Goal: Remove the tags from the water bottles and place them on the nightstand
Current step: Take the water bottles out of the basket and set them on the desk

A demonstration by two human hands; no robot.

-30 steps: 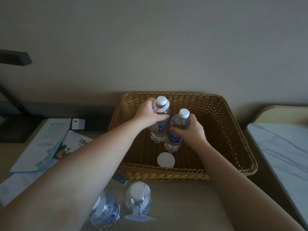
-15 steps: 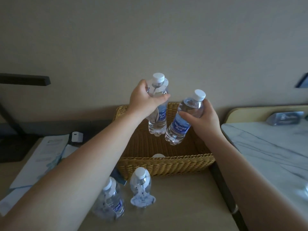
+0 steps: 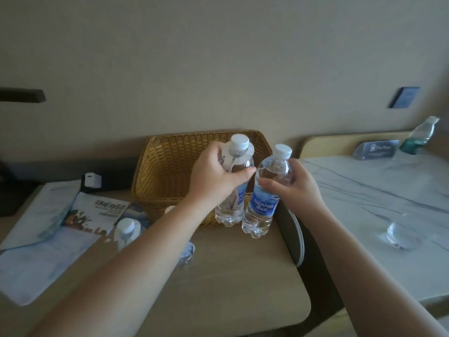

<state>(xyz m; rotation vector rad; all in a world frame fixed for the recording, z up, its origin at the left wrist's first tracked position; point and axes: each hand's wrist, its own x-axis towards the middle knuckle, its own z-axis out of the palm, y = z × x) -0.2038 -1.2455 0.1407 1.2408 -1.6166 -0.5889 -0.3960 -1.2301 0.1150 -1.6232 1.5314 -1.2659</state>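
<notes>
Two clear plastic water bottles have been lifted out of the woven wicker basket and are held above the beige worktop's right edge. The left hand is clamped on the bottle still wearing a white paper neck tag; the right hand is clamped on the blue-labelled untagged bottle. One tag is judged still to be removed before the marble-topped nightstand.

"What are the two arms doing?"

"Both are bare and reach forward. They come close together in the middle."

"And the left hand?"

"It is curled around something it holds. The thumb sticks out to the right. The back of the hand faces us."

"And the right hand?"

"It is wrapped tight too. Its fingers point left. The two hands are just beside each other, almost touching."
</notes>
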